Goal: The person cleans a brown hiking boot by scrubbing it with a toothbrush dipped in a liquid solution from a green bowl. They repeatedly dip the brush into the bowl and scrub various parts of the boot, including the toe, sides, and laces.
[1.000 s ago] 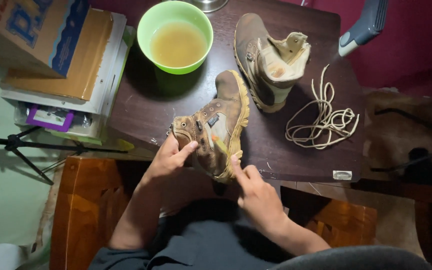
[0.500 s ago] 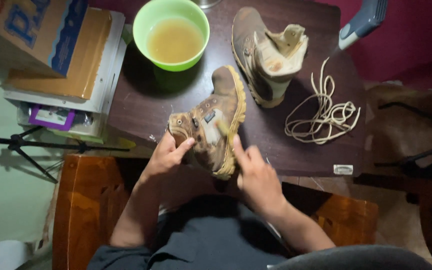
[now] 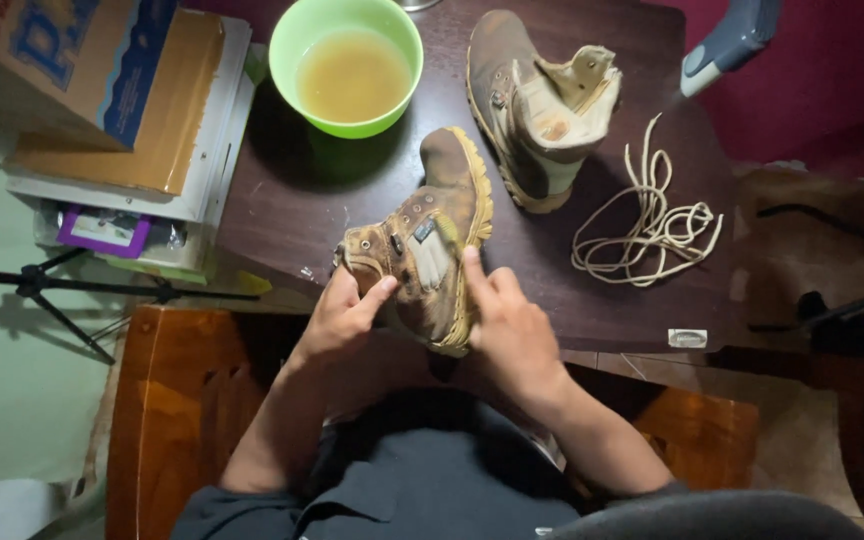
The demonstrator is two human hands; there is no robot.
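Beside both hands' boot (image 3: 430, 240), green bowl (image 3: 292, 45) holds murky liquid (image 3: 353, 76).

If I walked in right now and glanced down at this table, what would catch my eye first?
Most likely the worn brown boot at the table's near edge, gripped between the left hand and the right hand. Behind it, a bright green bowl of murky yellowish liquid stands out against the dark table. To the right, a second boot stands without laces, with a loose tangle of pale laces beside it.
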